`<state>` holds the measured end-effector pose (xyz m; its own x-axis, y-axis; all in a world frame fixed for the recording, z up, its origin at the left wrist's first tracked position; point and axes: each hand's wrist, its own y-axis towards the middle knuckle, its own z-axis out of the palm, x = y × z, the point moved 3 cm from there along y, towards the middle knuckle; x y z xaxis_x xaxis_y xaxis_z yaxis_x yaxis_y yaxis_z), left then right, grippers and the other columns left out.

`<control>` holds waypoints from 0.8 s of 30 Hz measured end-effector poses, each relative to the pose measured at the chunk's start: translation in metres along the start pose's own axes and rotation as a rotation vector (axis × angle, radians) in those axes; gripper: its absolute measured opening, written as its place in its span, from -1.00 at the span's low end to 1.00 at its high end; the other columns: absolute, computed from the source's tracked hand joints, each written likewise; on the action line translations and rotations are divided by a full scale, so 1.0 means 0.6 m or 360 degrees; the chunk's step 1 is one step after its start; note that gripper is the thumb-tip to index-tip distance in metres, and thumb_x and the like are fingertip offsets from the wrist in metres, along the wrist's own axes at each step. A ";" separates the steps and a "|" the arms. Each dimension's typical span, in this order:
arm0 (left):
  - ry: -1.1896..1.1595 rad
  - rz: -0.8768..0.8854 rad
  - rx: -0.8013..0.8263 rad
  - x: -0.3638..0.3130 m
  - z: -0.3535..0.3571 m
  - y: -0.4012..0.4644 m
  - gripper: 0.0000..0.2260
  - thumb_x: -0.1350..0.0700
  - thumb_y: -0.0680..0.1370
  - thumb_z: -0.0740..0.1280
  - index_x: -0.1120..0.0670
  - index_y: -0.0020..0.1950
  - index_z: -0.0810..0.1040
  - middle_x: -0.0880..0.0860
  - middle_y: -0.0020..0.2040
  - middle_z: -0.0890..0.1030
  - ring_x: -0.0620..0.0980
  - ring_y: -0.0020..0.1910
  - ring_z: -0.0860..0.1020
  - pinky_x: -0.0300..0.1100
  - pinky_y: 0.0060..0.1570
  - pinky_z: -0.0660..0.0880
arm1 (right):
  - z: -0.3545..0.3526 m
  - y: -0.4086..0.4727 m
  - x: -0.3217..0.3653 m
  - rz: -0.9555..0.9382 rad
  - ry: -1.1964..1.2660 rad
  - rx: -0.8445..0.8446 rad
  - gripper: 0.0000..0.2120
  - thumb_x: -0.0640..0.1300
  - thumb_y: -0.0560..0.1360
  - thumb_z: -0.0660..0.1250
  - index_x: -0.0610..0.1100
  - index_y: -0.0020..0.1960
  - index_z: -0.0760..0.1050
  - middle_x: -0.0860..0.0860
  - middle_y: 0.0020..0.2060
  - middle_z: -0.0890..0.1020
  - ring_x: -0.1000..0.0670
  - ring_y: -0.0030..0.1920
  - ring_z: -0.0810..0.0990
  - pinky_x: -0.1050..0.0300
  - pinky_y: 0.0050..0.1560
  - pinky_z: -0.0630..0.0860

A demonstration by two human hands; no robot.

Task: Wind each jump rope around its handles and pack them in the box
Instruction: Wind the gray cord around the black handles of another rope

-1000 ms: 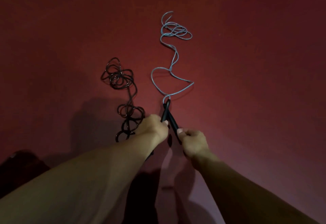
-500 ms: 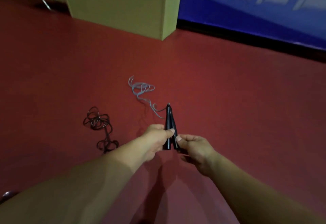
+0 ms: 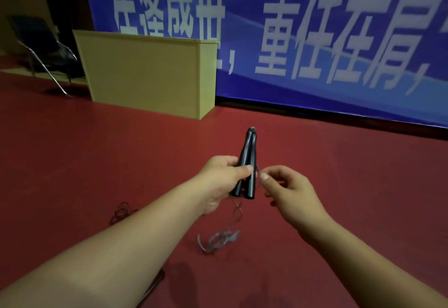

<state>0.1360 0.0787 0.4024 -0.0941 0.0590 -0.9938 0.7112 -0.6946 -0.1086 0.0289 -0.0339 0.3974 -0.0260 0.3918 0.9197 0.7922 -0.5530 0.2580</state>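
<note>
**Handles gathered in left hand; right hand now on the cord**

Left hand grips both black handles together, upright, thumb across them. Right hand, previously on one handle, now pinches the grey rope just beside them. The rope's loose coil lies on the red floor below, nearer than before. Black rope lies left, partly hidden by the forearm.

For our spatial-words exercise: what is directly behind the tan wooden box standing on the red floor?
Behind the tan wooden box hangs a blue banner with white characters. The box covers the banner's lower left part, so whatever is printed there cannot be seen.
</note>
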 end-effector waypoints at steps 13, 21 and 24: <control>0.0249 -0.0073 0.0475 0.000 0.027 -0.117 -0.86 0.22 0.59 0.32 0.15 0.14 0.58 0.06 -0.08 0.69 0.01 -0.23 0.67 -0.17 -0.35 0.60 | -0.066 0.004 0.009 0.0116 0.0224 0.0129 -0.61 0.12 0.61 0.15 -0.09 -0.04 0.66 0.01 -0.13 0.69 0.09 -0.09 0.65 0.21 -0.04 0.55; 0.0134 -0.0122 0.0301 -0.021 -0.011 -0.038 -0.77 0.27 0.51 0.41 0.13 0.16 0.61 0.07 -0.18 0.68 0.02 -0.33 0.62 -0.26 -0.50 0.45 | -0.062 0.022 0.022 0.0295 0.0418 0.0153 -0.65 0.03 0.61 0.23 -0.21 -0.16 0.58 -0.12 -0.47 0.45 0.00 -0.54 0.32 0.17 -0.47 0.44; 0.0028 -0.0182 0.0199 -0.014 -0.022 -0.010 -0.82 0.26 0.51 0.41 0.13 0.10 0.61 0.11 -0.16 0.68 0.02 -0.34 0.64 -0.28 -0.50 0.45 | -0.053 0.022 0.002 0.0434 0.0477 0.0081 -0.71 -0.08 0.60 0.28 -0.20 -0.23 0.55 -0.10 -0.44 0.48 0.05 -0.52 0.32 0.15 -0.42 0.51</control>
<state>0.1418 0.0917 0.4108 -0.1566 0.1545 -0.9755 0.6039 -0.7665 -0.2183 0.0199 -0.0644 0.4115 0.0187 0.0002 0.9998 0.8236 -0.5669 -0.0153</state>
